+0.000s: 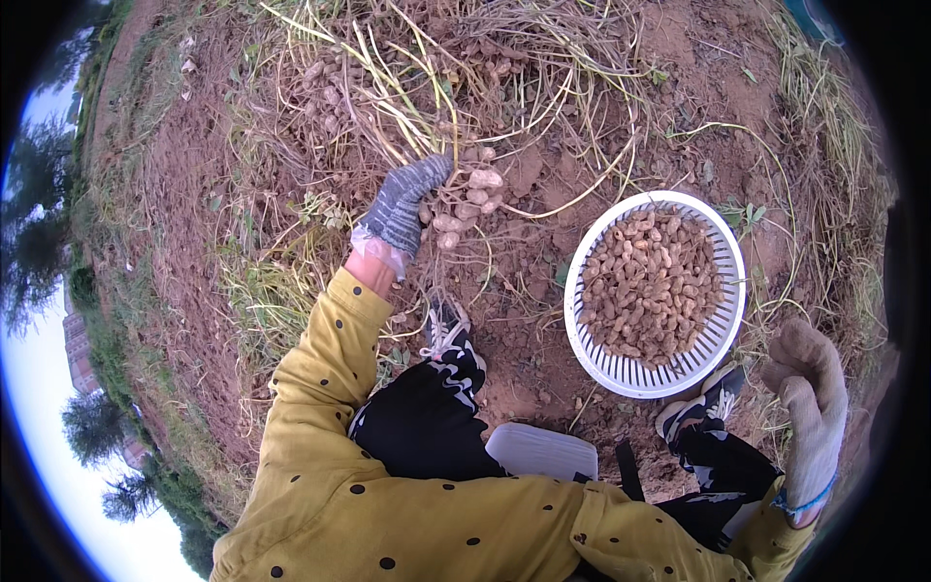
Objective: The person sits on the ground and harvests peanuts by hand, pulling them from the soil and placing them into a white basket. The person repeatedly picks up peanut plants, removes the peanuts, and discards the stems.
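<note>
My left hand [407,207], in a grey striped knit glove over thin clear plastic, grips a pulled peanut plant by its stems near the roots. A cluster of peanut pods [473,198] hangs from it, just right of the fingers. My right hand [807,393], in a soiled pale knit glove, is at the lower right with its fingers curled; I cannot tell whether anything is inside them. Between the hands, nearer the right one, a white slotted plastic basket [734,291] on the soil holds a heap of loose peanuts [651,287].
Uprooted peanut vines [553,65] with pods lie across the red soil beyond my left hand. My shoes [451,327] flank the basket's near side. A pale flat object [542,449] is between my legs. More vines [836,167] lie along the right.
</note>
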A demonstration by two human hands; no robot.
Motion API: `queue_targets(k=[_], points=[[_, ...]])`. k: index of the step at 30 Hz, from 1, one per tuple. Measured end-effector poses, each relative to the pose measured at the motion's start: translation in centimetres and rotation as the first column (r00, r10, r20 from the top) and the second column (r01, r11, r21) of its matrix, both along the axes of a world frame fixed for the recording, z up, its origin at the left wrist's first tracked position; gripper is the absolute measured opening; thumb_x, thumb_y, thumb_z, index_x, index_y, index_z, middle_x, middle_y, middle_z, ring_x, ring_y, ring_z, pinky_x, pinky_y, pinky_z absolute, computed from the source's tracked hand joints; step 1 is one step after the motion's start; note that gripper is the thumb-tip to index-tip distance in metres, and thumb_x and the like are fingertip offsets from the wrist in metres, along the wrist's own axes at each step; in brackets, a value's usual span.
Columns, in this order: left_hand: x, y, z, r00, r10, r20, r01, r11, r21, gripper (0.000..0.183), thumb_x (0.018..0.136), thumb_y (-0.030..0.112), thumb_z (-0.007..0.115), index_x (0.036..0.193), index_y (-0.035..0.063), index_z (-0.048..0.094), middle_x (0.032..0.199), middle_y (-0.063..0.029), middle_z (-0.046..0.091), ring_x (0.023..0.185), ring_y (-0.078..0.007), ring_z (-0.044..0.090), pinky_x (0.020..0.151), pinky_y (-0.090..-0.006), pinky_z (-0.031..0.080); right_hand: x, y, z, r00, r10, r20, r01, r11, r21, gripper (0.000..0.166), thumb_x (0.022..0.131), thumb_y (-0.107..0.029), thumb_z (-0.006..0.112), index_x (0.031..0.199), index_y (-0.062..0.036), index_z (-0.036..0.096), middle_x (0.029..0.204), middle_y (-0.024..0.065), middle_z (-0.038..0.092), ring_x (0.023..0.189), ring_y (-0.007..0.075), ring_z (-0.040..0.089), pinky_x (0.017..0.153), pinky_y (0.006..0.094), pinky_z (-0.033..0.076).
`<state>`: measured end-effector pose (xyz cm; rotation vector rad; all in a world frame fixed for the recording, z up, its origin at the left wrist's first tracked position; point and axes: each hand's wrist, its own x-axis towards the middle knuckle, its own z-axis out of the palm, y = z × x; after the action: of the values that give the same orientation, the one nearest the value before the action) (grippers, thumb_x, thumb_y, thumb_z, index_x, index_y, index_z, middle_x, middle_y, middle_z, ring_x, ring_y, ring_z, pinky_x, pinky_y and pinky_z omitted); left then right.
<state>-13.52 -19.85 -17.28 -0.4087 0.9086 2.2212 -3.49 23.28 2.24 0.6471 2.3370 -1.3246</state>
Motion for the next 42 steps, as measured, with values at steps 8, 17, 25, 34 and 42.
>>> queue_targets(k=[8,17,25,34,42], points=[[5.3,1.8,-8.6,0.979,-0.051,0.200,0.171,0.743,-0.647,0.017,0.093,0.014,0.064,0.098,-0.0016,0.067,0.084,-0.0189,0.073,0.051,-0.0212,0.064,0.037,-0.0305,0.044,2.2,-1.9,1.4,0.999,0.042,0.006,-0.042,0.999,0.029,0.047,0.086,-0.008,0.056,0.130,0.0058,0.054,0.115,0.0164,0.064,0.098,0.0232,0.065,0.092,0.0366,0.053],[5.6,1.1,0.2,0.949,-0.263,-0.174,0.029,0.622,-0.782,0.023,0.093,0.017,0.065,0.103,-0.0025,0.073,0.086,-0.0105,0.073,0.063,-0.0149,0.066,0.055,-0.0244,0.053,5.0,-3.5,4.1,0.990,0.141,-0.026,-0.143,0.980,-0.136,0.043,0.085,0.003,0.052,0.127,0.0071,0.054,0.103,0.0137,0.067,0.084,0.0179,0.069,0.070,0.0271,0.055],[9.9,4.1,13.7,0.760,-0.555,-0.337,0.055,0.572,-0.818,0.022,0.087,0.017,0.072,0.102,0.0016,0.075,0.088,-0.0049,0.075,0.075,-0.0093,0.066,0.067,-0.0261,0.051,8.1,-3.7,5.1,0.953,0.208,-0.220,-0.251,0.948,-0.194,0.053,0.087,-0.010,0.065,0.135,0.0064,0.050,0.125,0.0183,0.063,0.118,0.0227,0.061,0.102,0.0336,0.047],[18.0,11.6,23.9,0.665,-0.481,-0.571,0.078,0.805,-0.588,0.023,0.088,0.009,0.070,0.111,0.0052,0.073,0.101,-0.0074,0.073,0.093,-0.0154,0.068,0.085,-0.0314,0.054,8.5,-3.3,4.0,0.977,0.140,-0.162,-0.210,0.773,-0.598,0.060,0.094,-0.033,0.066,0.139,0.0029,0.048,0.121,0.0134,0.062,0.109,0.0202,0.061,0.094,0.0361,0.050],[19.6,14.5,28.0,0.493,-0.606,-0.624,-0.146,0.650,-0.746,0.022,0.087,0.008,0.073,0.108,0.0009,0.070,0.098,-0.0064,0.072,0.088,-0.0123,0.065,0.075,-0.0289,0.053,9.9,-2.4,5.0,0.948,0.108,-0.300,-0.277,0.746,-0.606,0.062,0.090,-0.023,0.067,0.143,-0.0019,0.043,0.112,0.0082,0.062,0.099,0.0166,0.062,0.087,0.0333,0.051]])
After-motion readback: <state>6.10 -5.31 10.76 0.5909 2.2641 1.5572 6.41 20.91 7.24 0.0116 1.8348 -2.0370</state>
